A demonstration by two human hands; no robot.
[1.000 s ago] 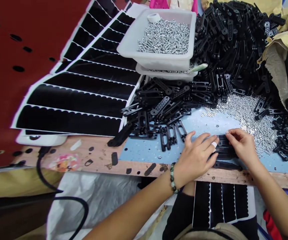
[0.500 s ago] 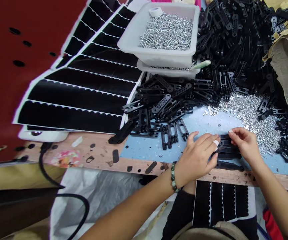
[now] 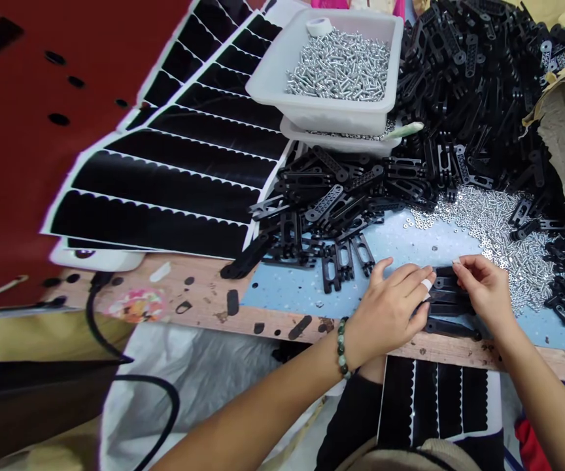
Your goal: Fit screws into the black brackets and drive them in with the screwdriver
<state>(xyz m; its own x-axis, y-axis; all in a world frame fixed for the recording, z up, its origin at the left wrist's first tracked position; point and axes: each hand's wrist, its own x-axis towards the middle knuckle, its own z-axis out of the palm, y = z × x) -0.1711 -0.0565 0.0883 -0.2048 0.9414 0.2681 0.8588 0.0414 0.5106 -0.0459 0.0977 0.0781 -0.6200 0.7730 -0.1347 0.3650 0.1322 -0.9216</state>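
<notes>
A row of black plastic arms [image 3: 452, 309] lies side by side near the table's front edge. My left hand [image 3: 393, 306] rests over their left ends, its fingers stretched out and its thumb apart from them; white tape wraps one finger. Beyond the far end of the row, my right hand [image 3: 487, 288] has thumb and forefinger pinched together. What sits in that pinch is too small to make out. Just past the right hand spreads a heap of silver screws [image 3: 525, 245], with small nuts [image 3: 422, 219] at its left side.
A white tub of screws [image 3: 267, 91] stands at the back on another tub. Black plastic parts [image 3: 329, 196] pile up left of my hands and at the back right. Black sticker sheets [image 3: 159, 222] lie at left; another sheet [image 3: 424, 399] is on my lap. A black cable [image 3: 91, 320] hangs leftward.
The view has shifted slightly, so the tub and sheets appear further right. Both hands stay at the row of black arms, the right still pinching.
</notes>
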